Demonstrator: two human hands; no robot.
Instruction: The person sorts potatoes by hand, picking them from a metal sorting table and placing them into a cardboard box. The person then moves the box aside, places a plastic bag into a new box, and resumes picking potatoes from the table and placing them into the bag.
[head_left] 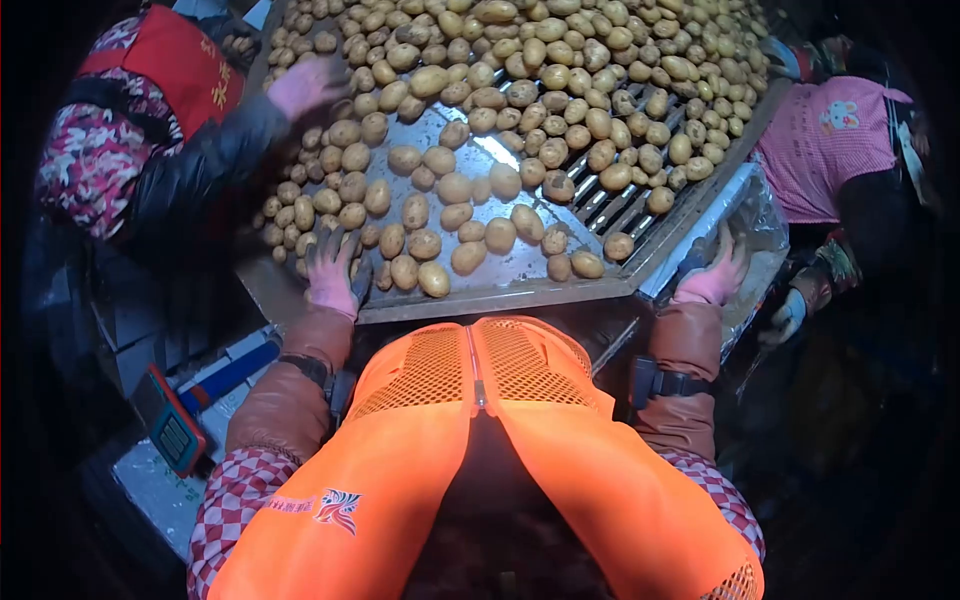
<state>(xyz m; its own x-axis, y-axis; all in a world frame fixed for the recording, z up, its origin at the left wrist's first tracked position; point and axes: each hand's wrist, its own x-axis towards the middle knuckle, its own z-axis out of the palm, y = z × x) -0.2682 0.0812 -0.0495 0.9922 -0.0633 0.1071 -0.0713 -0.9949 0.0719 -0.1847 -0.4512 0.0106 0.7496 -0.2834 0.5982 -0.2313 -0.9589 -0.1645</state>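
My left hand (pixel 332 272), in a pink glove with dark fingertips, lies at the near left edge of the sorting table (pixel 470 300). Its fingers are spread against several potatoes (pixel 433 279), and I see none held. My right hand (pixel 714 276), gloved the same way, rests at the plastic-lined box (pixel 755 220) beyond the table's right edge. Its fingers are apart, and whether they press on the box's rim is hard to tell. Loose potatoes lie on the metal sheet between my hands, and a dense pile (pixel 600 60) covers the far side.
Dark slats (pixel 600 205) run along the table's right part. At the left a co-worker's pink-gloved hand (pixel 305 87) reaches over the potatoes. Another co-worker's gloved hand (pixel 788 318) hangs at the right. A scale display (pixel 178 435) stands low at my left.
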